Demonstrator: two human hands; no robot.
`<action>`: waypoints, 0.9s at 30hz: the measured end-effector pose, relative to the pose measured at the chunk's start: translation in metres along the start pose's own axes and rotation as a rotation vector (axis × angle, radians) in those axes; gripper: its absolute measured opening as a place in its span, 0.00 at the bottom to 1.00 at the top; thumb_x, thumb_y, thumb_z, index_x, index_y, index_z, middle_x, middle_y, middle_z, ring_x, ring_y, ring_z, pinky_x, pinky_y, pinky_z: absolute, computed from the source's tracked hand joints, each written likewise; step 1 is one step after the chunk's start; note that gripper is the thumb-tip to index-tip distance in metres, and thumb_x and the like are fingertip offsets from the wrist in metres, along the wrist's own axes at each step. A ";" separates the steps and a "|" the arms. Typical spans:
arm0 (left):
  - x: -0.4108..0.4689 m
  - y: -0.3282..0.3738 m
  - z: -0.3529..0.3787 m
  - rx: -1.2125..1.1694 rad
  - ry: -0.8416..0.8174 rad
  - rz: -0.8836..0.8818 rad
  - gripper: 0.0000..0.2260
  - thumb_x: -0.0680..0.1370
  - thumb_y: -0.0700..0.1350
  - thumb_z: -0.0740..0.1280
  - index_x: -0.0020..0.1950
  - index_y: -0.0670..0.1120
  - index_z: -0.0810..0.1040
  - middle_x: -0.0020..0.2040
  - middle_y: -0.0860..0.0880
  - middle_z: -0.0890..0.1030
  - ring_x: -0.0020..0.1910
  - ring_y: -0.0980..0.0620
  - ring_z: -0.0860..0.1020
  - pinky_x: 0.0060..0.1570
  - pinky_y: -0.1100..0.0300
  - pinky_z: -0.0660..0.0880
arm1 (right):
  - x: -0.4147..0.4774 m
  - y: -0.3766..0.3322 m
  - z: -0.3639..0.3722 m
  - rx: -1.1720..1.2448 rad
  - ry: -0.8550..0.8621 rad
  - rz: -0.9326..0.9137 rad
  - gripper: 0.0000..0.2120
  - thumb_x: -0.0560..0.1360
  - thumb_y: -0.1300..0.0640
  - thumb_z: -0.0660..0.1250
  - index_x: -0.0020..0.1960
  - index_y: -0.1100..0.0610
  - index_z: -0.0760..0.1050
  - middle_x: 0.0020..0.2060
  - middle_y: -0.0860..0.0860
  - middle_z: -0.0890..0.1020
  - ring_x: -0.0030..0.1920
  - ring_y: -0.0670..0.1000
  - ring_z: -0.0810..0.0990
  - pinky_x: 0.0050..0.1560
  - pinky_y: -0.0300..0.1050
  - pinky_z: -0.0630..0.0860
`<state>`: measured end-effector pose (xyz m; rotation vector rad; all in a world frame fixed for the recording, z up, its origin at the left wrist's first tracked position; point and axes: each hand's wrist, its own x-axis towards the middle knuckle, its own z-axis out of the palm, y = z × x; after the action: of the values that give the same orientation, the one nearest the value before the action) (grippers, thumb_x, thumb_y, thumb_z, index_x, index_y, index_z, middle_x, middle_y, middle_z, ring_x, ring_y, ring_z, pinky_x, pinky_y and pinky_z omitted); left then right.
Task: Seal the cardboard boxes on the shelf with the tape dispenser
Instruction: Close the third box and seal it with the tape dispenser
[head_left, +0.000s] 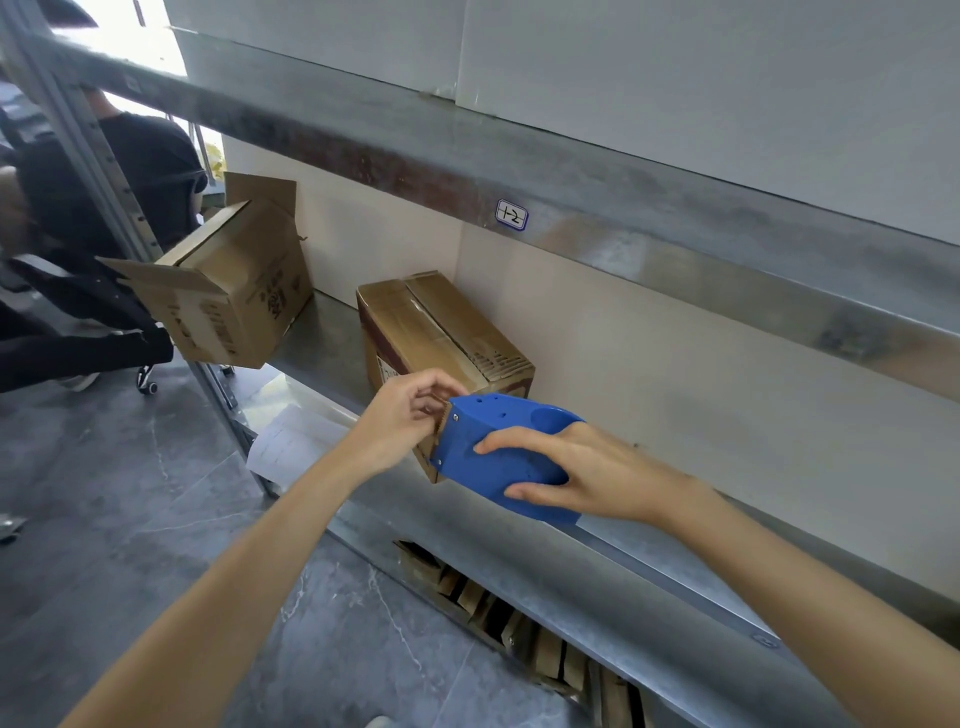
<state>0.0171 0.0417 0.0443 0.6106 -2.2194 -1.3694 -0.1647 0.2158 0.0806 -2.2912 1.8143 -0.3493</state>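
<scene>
Tape dispenser (498, 452) is hard plastic, light & stiff, prob. a bit slick, so best held across the body, behind the toothed mouth. The tape end (440, 410) is thin and sticky (pinch only the tip). It's held in the air just in front of the closed box (441, 332) on the shelf (322, 338); the open-flapped box (234, 291) is well apart, far left. Right hand (587, 473) grips the body, fingers spread over its side, forearm in from lower right. Left hand (410, 415) pinches the tape at the mouth.

head camera looks down, close onto the shelf (332, 332), tilted leftward.
</scene>
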 end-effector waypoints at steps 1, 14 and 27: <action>0.000 0.001 0.000 0.002 0.010 0.006 0.22 0.73 0.22 0.61 0.52 0.48 0.80 0.49 0.51 0.82 0.46 0.60 0.80 0.49 0.64 0.77 | 0.000 0.000 -0.001 0.007 -0.001 0.004 0.18 0.81 0.45 0.63 0.70 0.38 0.64 0.30 0.49 0.71 0.30 0.50 0.68 0.33 0.36 0.62; -0.016 -0.023 -0.029 0.101 0.168 0.014 0.16 0.76 0.34 0.70 0.49 0.58 0.81 0.49 0.54 0.82 0.48 0.54 0.81 0.49 0.65 0.76 | -0.027 0.027 -0.016 -0.073 0.030 0.119 0.19 0.77 0.42 0.63 0.68 0.35 0.66 0.24 0.53 0.68 0.27 0.51 0.66 0.29 0.37 0.61; 0.001 -0.044 -0.009 0.251 0.197 0.060 0.17 0.80 0.33 0.65 0.61 0.54 0.80 0.64 0.58 0.79 0.44 0.59 0.78 0.49 0.71 0.72 | -0.016 0.024 -0.022 -0.017 -0.031 0.227 0.18 0.78 0.45 0.67 0.66 0.36 0.70 0.29 0.39 0.72 0.29 0.48 0.69 0.32 0.37 0.64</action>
<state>0.0275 0.0168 0.0085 0.7256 -2.2433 -0.9639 -0.1976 0.2257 0.0932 -2.0596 2.0420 -0.2596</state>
